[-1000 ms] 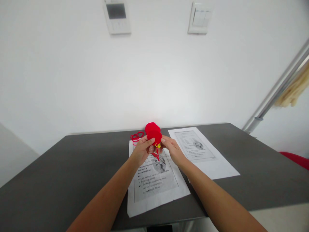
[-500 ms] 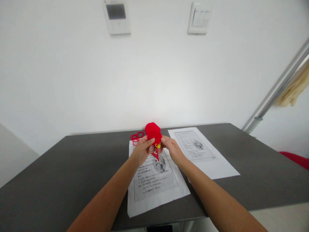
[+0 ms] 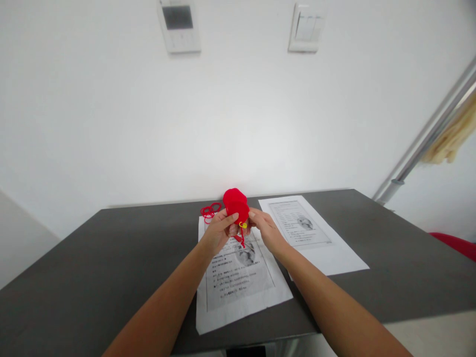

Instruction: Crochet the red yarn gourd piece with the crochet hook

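My left hand (image 3: pixel 219 229) clamps a red piece (image 3: pixel 235 202), yellow clip (image 3: pixel 243 225) at 5 o'clock; my right hand (image 3: pixel 265 226), grip unclear, touches the piece's 4 o'clock edge.

Solid red piece (image 3: pixel 235 201), yellow clip (image 3: pixel 243 225), red yarn (image 3: pixel 208 214); white sheets (image 3: pixel 241 313) patterned with black print; dark grey tabletop (image 3: pixel 141 248).

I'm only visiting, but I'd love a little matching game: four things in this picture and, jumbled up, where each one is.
Things
1. Yellow clip
2. White switch panel
3. Loose red loops
4. Left hand

Places
A. High on the wall, right of centre
B. Gripping the red piece, thumb on top
C. At the red piece's lower edge
D. Near the table's far edge

Pairs: 1-C, 2-A, 3-D, 4-B
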`<control>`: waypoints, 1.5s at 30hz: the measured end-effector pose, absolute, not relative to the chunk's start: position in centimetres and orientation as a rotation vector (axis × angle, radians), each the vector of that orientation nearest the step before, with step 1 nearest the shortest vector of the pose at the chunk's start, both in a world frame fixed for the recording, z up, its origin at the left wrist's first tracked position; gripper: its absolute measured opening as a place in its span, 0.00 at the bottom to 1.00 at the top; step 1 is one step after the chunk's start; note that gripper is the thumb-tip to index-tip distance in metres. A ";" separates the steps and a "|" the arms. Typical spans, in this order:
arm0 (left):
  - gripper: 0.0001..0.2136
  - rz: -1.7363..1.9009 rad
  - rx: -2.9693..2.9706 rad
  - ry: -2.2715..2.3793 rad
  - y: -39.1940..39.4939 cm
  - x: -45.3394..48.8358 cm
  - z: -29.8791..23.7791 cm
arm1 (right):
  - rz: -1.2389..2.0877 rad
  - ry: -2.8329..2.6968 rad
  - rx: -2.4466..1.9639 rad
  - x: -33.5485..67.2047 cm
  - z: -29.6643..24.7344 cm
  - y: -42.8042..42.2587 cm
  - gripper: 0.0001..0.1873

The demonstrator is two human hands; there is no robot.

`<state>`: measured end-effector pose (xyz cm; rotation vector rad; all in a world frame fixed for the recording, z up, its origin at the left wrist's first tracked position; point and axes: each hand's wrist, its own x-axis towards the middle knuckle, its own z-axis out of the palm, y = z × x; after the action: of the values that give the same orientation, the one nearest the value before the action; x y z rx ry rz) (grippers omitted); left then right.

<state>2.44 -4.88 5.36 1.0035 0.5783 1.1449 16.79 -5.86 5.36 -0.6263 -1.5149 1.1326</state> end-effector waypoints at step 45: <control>0.13 1.094 1.094 0.552 -4.3 1.7 4.8 | 1.081 -1.523 -0.678 17.1 5.7 -6.0 0.19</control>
<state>1.70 -4.27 4.81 1.0936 0.5516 1.0942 17.08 -6.03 5.65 -0.6783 -1.5227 1.0811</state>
